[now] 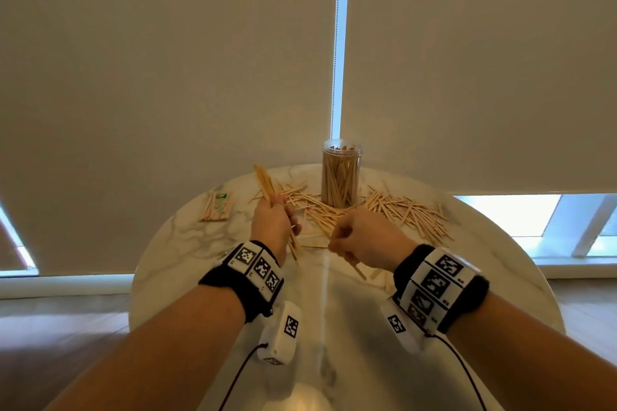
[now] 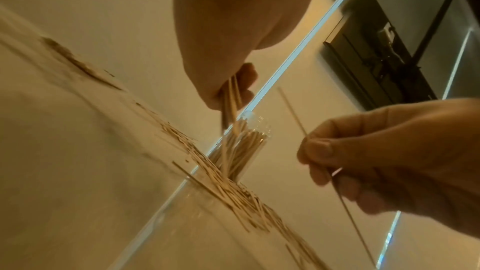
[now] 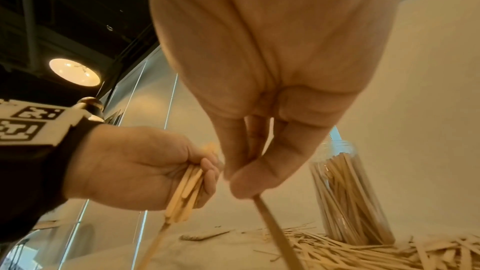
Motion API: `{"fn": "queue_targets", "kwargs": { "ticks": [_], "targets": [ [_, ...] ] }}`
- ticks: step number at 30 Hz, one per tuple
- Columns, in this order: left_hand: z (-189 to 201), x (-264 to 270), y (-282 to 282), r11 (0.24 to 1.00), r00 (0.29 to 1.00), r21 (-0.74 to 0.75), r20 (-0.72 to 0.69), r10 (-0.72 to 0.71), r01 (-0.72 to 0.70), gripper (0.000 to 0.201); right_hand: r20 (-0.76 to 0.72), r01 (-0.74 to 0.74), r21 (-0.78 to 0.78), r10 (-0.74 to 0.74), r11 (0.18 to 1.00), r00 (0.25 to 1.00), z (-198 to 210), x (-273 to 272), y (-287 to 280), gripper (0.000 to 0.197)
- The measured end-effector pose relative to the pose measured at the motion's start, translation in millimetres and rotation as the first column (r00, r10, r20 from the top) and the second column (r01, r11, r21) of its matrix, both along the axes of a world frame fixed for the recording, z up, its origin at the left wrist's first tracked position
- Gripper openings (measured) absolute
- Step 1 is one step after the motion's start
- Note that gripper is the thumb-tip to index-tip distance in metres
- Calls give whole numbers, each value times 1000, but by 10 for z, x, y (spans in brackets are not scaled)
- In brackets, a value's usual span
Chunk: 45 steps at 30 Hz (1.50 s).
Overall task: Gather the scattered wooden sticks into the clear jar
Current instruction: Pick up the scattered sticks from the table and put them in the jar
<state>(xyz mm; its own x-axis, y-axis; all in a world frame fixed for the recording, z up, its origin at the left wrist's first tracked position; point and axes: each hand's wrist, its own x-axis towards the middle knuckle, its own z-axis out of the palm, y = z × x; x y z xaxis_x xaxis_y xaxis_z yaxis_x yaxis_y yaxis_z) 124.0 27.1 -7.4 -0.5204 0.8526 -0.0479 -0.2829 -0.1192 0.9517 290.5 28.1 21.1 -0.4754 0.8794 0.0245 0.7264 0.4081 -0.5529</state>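
A clear jar (image 1: 340,173) packed with upright wooden sticks stands at the far middle of the round marble table (image 1: 187,243); it also shows as the jar (image 3: 348,192) and the jar (image 2: 241,147). Loose sticks (image 1: 407,210) lie scattered on both sides of its base. My left hand (image 1: 273,220) grips a bundle of sticks (image 1: 267,187) that juts up and to the left; the bundle (image 3: 184,190) shows in its fist. My right hand (image 1: 360,240) pinches a single stick (image 3: 275,231) between thumb and fingers, close beside the left hand.
A wrapped packet of sticks (image 1: 217,207) lies at the table's far left. Beige roller blinds (image 1: 167,60) hang right behind the table. Wooden floor (image 1: 63,327) shows on both sides. Cables (image 1: 233,380) run from my wrist cameras.
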Motion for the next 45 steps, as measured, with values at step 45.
{"fn": "queue_targets", "kwargs": {
  "ticks": [45],
  "targets": [
    [63,435,-278,929,910,27,-215,-354,368,36,-205,-180,-208,138,961,969,-58,-129,-109,21]
  ]
}}
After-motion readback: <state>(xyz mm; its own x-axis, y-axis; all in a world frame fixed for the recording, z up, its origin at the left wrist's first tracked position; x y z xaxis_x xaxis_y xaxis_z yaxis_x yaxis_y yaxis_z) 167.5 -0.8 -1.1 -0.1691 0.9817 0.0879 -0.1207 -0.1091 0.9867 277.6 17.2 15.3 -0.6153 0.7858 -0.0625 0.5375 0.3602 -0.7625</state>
